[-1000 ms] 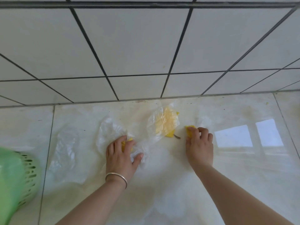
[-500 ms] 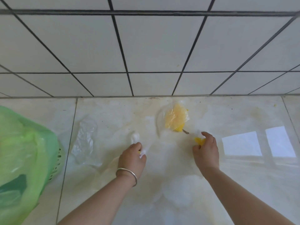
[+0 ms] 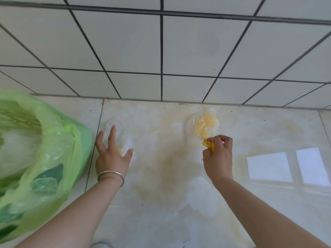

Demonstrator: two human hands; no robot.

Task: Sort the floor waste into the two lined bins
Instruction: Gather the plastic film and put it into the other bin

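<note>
My left hand (image 3: pixel 112 158) pinches a crumpled clear plastic wrap (image 3: pixel 127 149) with a small yellow scrap in it, two fingers stretched out over a flat clear plastic bag (image 3: pixel 116 129) on the floor. My right hand (image 3: pixel 219 156) grips a yellow scrap (image 3: pixel 208 144) just above the floor. Beyond it lies a clear bag with yellow crumbs (image 3: pixel 204 124), close to the wall. A bin with a green liner (image 3: pixel 59 140) stands at the left, just beside my left hand, with clear plastic inside it.
The tiled wall (image 3: pixel 161 51) rises right behind the waste. A brownish stain (image 3: pixel 168 169) marks the glossy floor between my hands. Window light reflects on the floor at the right (image 3: pixel 286 167).
My left hand has carried the crumpled wrap left, over the flat clear bag and near the green bin. My right hand has lifted the yellow scrap slightly. More of the bin shows.
</note>
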